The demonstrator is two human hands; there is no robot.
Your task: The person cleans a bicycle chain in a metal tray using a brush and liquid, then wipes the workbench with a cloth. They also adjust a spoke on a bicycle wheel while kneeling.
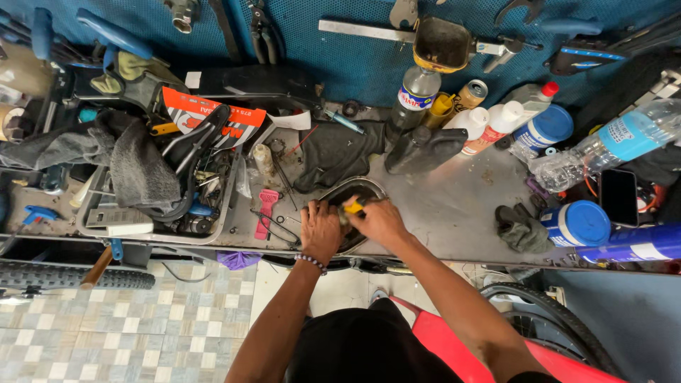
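A yellow tool (352,206), perhaps black-tipped, a pink scraper (266,211), blue-lidded tubs (578,222), grey-and-white checked floor (120,326).

Two hands work over the tabletop (454,206): the left hand (319,230) and the right hand (381,221), both at one dark metal bowl (358,190). Two blue-lidded white tubs stand to the right, one at the back (545,128) and one near the front edge (578,223). One black phone (618,197) lies between them. One pink plastic tool (265,211) lies left of the bowl. One grey tray (152,230) holds mixed small parts.
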